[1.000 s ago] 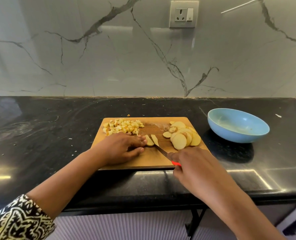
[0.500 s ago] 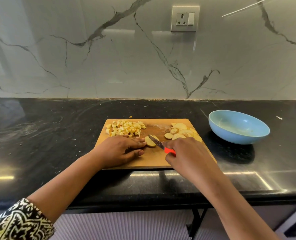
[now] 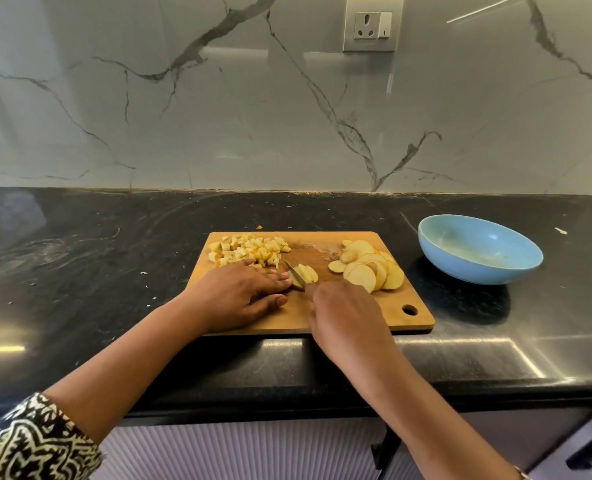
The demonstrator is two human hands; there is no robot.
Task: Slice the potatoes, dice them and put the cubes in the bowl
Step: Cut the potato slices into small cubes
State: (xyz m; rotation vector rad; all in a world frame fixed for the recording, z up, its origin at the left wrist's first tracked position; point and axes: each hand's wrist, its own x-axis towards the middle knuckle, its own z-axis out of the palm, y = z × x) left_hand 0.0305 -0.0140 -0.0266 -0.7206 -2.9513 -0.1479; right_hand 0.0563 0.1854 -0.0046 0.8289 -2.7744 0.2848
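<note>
A wooden cutting board (image 3: 384,317) lies on the black counter. A heap of potato cubes (image 3: 249,250) sits at its far left, a stack of round potato slices (image 3: 370,268) at its far right. Between them lies a slice cut into strips (image 3: 306,274). My left hand (image 3: 242,294) rests on the board with its fingertips against those strips. My right hand (image 3: 344,315) grips a knife; its blade (image 3: 291,267) lies across the strips and the handle is hidden under the hand. A light blue bowl (image 3: 479,249) stands to the right of the board, with no cubes in it.
The marble wall with a socket (image 3: 372,24) rises behind the counter. The counter's front edge (image 3: 322,393) runs just below the board. Small potato crumbs (image 3: 143,273) lie on the counter left of the board.
My right hand has pushed the knife forward and left over the strips; the red handle, visible before, is now hidden. My left hand has stayed at the strips.
</note>
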